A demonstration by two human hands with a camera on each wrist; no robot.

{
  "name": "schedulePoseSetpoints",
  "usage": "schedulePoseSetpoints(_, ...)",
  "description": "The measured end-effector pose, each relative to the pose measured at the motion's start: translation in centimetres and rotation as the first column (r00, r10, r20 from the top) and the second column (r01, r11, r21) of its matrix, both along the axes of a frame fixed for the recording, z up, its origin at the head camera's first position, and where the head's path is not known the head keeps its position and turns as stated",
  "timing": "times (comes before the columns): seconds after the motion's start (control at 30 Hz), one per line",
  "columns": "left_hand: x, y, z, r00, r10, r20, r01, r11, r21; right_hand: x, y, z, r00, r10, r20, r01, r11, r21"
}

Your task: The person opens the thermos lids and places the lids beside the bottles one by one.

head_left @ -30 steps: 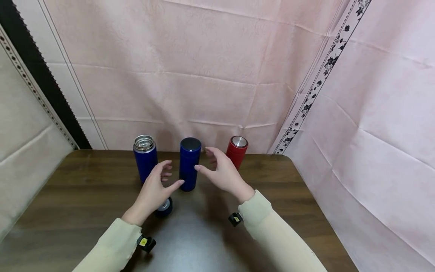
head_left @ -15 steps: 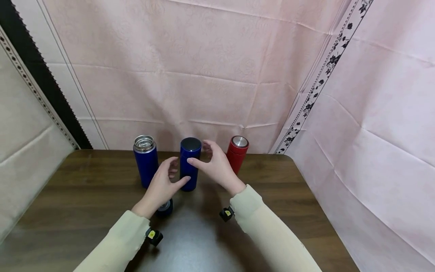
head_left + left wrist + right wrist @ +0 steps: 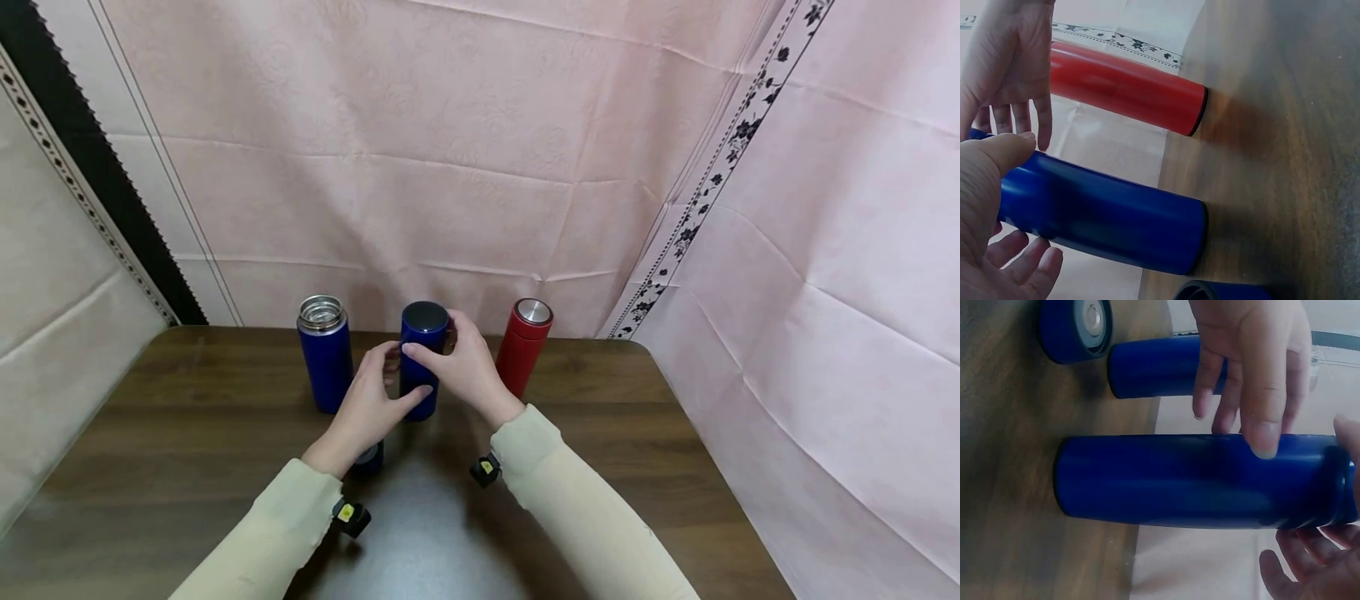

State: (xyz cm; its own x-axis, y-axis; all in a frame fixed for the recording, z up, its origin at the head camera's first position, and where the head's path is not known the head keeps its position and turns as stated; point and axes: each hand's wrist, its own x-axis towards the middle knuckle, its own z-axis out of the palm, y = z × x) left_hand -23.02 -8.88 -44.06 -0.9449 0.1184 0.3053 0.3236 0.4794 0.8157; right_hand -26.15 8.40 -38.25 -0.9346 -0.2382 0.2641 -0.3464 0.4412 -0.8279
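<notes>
A closed blue thermos (image 3: 424,354) stands upright between my hands. Around its lower body is my left hand (image 3: 367,408), thumb across the front and fingers by the left side. My right hand (image 3: 468,367) surrounds the upper part, its thumb in front and its fingers at the right edge. In the right wrist view, right fingertips (image 3: 1310,550) meet the thermos edge. The left fingers (image 3: 1029,262) look loosely bent beside it in the left wrist view; firm contact is unclear. An uncapped blue thermos (image 3: 325,358) with a steel mouth stands to the left.
A blue lid (image 3: 1075,328) lies on the wooden table (image 3: 187,433), partly hidden by my left hand in the head view. Right of my right hand stands a red thermos (image 3: 525,346) with a steel-topped lid. A pink cloth (image 3: 465,150) hangs behind the table.
Both hands have moved inward around the middle blue thermos, the left going right and the right going left. The thermoses stay standing in place.
</notes>
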Motion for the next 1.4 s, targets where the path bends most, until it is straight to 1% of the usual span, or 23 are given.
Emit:
schedulePoseSetpoints(0.1, 0.0, 0.2, -0.1, 1.000, 0.004, -0.002, -0.004, 1.000, -0.006, 0.1, 0.0, -0.1, 1.000, -0.017, 0.011, 0.017, 1.000, 0.010)
schedulePoseSetpoints(0.23, -0.4, 0.4, -0.1, 1.000, 0.005, 0.017, -0.005, 1.000, 0.002, 0.2, 0.1, -0.1, 0.999, -0.032, -0.013, 0.032, 0.999, 0.032)
schedulePoseSetpoints(0.4, -0.9, 0.3, -0.3, 0.998, 0.023, 0.065, -0.023, 1.000, -0.010, 0.5, 0.0, -0.2, 0.999, -0.004, -0.038, 0.006, 0.999, 0.040)
schedulePoseSetpoints(0.53, -1.0, 0.2, -0.4, 0.995, 0.034, 0.096, -0.031, 0.999, -0.034, 0.9, -0.1, -0.3, 0.999, 0.015, -0.043, -0.014, 1.000, 0.023)
schedulePoseSetpoints(0.73, -1.0, 0.4, -0.6, 0.995, 0.031, 0.093, -0.024, 0.997, -0.068, 1.3, 0.4, -0.8, 0.997, 0.008, -0.083, -0.006, 1.000, 0.024)
schedulePoseSetpoints(0.87, -0.8, 0.5, -0.8, 0.995, 0.020, 0.094, -0.012, 0.996, -0.088, 1.4, 0.8, -1.3, 0.991, -0.003, -0.136, 0.007, 1.000, 0.025)
schedulePoseSetpoints(1.0, -0.6, 0.7, -0.9, 0.997, 0.007, 0.077, 0.002, 0.994, -0.107, 1.6, 1.4, -1.5, 0.983, -0.016, -0.180, 0.019, 1.000, 0.016)
schedulePoseSetpoints(1.1, -0.2, 0.8, -0.6, 0.998, -0.002, 0.063, 0.009, 0.994, -0.111, 2.1, 1.8, -0.9, 0.980, -0.008, -0.198, 0.013, 1.000, 0.023)
schedulePoseSetpoints(1.23, 0.6, 0.8, 0.3, 0.999, -0.023, 0.030, 0.026, 0.995, -0.095, 3.0, 2.2, 0.3, 0.972, 0.018, -0.233, -0.012, 1.000, 0.025)
schedulePoseSetpoints(1.4, 2.1, 0.7, 1.7, 0.998, -0.064, -0.029, 0.061, 0.993, -0.096, 4.4, 2.6, 1.8, 0.960, 0.057, -0.275, -0.060, 0.998, -0.003)
